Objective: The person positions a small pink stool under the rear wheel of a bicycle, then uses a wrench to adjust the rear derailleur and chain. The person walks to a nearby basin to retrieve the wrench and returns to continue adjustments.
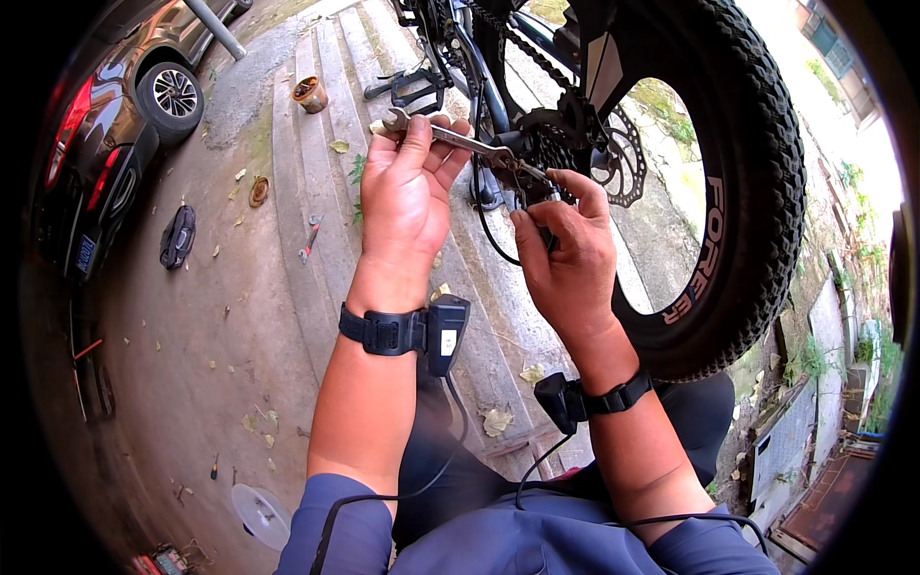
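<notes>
A metal wrench (458,141) lies between the thumb and fingers of my left hand (407,192), its open jaw sticking out to the left past the thumb. The wrench's other end meets the bicycle's rear derailleur (518,171), beside the cassette. Curled around the lower right of that derailleur, my right hand (575,240) has its thumb and fingers closed on it; the exact part gripped is partly hidden. The fat-tyred rear wheel (762,220) with its brake disc (628,158) stands just to the right. A thin black cable (487,230) loops down between my hands.
Left of the bike, a pedal (417,89), a brown tub (310,94) and a red-handled tool (310,238) are on the striped paving. Farther left lie a dark pouch (177,237) and a parked car (115,144). A clear round lid-like piece (259,513) is at lower left.
</notes>
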Demonstrator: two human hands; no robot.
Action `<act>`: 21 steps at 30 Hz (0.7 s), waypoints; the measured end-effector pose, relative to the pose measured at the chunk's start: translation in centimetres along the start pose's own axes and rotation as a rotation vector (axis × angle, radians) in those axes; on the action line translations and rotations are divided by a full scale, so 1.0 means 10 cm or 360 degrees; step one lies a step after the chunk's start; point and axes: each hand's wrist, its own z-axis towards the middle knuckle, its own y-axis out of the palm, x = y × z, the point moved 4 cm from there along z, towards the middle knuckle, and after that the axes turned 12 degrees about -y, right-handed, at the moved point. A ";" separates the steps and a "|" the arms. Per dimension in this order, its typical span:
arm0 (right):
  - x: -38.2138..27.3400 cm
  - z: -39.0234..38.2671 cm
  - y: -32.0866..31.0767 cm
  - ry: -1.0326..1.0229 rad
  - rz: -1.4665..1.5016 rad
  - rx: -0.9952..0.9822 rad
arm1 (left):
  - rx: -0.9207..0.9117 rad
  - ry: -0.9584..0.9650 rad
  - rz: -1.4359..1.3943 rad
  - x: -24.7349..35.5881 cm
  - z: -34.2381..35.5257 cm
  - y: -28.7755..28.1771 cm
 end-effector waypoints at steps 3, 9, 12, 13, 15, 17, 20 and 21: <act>0.01 0.00 0.00 -0.0015 -0.0004 0.0008 | 0.0004 -0.0029 -0.0031 -0.03 0.00 -0.02; 0.01 0.00 -0.01 0.0024 0.0003 0.0002 | 0.0054 -0.0090 -0.0125 -0.10 -0.01 -0.06; 0.03 -0.01 -0.01 -0.0031 -0.0035 0.0005 | 0.0075 -0.0124 -0.0175 -0.15 0.00 -0.11; 0.04 -0.01 -0.01 -0.0067 -0.0059 0.0005 | 0.0082 -0.0134 -0.0188 -0.16 0.00 -0.12; 0.03 -0.01 0.00 -0.0044 -0.0048 0.0005 | 0.0102 -0.0091 -0.0185 -0.12 0.00 -0.16; 0.02 0.00 -0.01 -0.0034 -0.0054 0.0021 | 0.0133 -0.0056 -0.0186 -0.08 0.01 -0.20; -0.02 0.01 0.01 0.0035 0.0017 0.0055 | 0.0240 -0.0010 -0.0169 0.04 -0.02 -0.36; 0.00 0.01 0.01 0.0015 -0.0039 0.0019 | 0.0273 -0.0032 -0.0150 -0.01 -0.03 -0.38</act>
